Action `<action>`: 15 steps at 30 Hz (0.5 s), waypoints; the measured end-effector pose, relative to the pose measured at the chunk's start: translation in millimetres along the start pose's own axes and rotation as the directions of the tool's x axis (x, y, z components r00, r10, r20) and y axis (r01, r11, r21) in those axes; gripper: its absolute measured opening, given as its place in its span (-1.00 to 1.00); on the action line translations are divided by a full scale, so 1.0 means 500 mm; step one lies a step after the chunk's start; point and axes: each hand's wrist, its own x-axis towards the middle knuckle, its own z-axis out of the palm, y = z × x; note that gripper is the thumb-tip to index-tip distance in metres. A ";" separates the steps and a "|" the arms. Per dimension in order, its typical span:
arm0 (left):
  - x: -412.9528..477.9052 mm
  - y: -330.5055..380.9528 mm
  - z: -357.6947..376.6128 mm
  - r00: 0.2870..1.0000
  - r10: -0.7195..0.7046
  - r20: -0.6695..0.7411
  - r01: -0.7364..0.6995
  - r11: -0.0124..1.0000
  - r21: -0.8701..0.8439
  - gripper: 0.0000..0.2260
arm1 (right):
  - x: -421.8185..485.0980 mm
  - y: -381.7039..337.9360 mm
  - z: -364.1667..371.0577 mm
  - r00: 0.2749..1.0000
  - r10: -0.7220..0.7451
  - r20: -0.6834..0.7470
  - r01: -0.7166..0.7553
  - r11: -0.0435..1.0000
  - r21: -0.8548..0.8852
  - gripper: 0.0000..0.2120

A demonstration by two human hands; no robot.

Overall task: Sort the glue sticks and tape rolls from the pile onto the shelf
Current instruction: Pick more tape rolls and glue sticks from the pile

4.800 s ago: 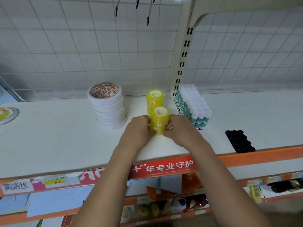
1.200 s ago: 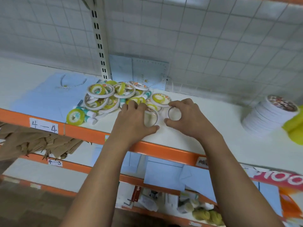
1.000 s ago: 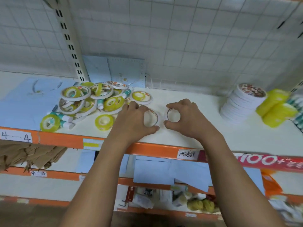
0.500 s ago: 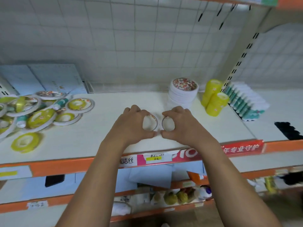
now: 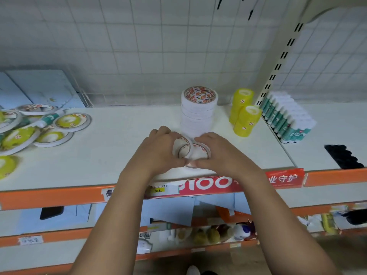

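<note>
White tape: left grip (image 5: 158, 149) pinches left roll (image 5: 181, 148), tilted; right grip (image 5: 216, 153) pinches right roll (image 5: 200, 151). Rolls touch, at 6 o'clock of stack (image 5: 198, 110) on shelf (image 5: 119, 155). Pile (image 5: 39, 126) at 9 o'clock; glue sticks (image 5: 288, 118) at 2 o'clock.

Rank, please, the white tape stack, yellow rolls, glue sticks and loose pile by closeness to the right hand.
1. White tape stack, just behind the right hand.
2. Yellow rolls, back right.
3. Glue sticks, farther right.
4. Loose pile, far left.
</note>
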 end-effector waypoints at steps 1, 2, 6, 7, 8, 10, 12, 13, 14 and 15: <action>0.002 0.010 0.006 1.000 0.012 0.004 -0.012 1.000 -0.007 -0.41 | -0.006 0.012 -0.009 1.000 0.010 -0.010 -0.010 1.000 -0.009 -0.40; 0.005 0.020 0.011 1.000 0.022 0.010 -0.022 1.000 -0.015 -0.41 | -0.012 0.023 -0.017 0.999 0.025 -0.025 -0.025 1.000 -0.018 -0.44; 0.016 0.055 0.036 0.999 0.036 0.030 -0.035 0.999 -0.033 -0.42 | -0.026 0.043 -0.031 0.998 0.048 -0.042 -0.050 0.998 -0.049 -0.51; 0.017 0.060 0.042 0.999 0.037 0.035 -0.035 0.999 -0.036 -0.42 | -0.028 0.043 -0.030 0.998 0.049 -0.037 -0.051 0.997 -0.049 -0.51; 0.017 0.063 0.046 0.999 0.037 0.040 -0.035 0.998 -0.044 -0.40 | -0.030 0.041 -0.030 0.998 0.051 -0.035 -0.053 0.998 -0.046 -0.51; 0.013 0.062 0.048 0.998 0.040 0.043 -0.036 0.996 -0.075 -0.31 | -0.033 0.037 -0.027 0.998 0.050 -0.039 -0.051 0.998 -0.041 -0.55; 0.006 0.051 0.044 0.999 0.031 0.041 -0.027 0.994 -0.104 -0.21 | -0.036 0.034 -0.023 0.998 0.049 -0.043 -0.051 0.998 -0.040 -0.59; 0.001 0.041 0.041 0.999 0.015 0.036 -0.012 0.995 -0.095 -0.18 | -0.037 0.032 -0.020 0.998 0.049 -0.039 -0.050 0.998 -0.036 -0.58; -0.004 0.030 0.039 1.000 -0.009 0.030 0.011 0.997 -0.071 -0.18 | -0.037 0.030 -0.017 0.999 0.044 -0.029 -0.045 0.998 -0.034 -0.57; -0.009 0.020 0.039 0.999 -0.036 0.026 0.037 0.998 -0.043 -0.20 | -0.036 0.029 -0.013 0.999 0.033 -0.013 -0.034 0.999 -0.036 -0.56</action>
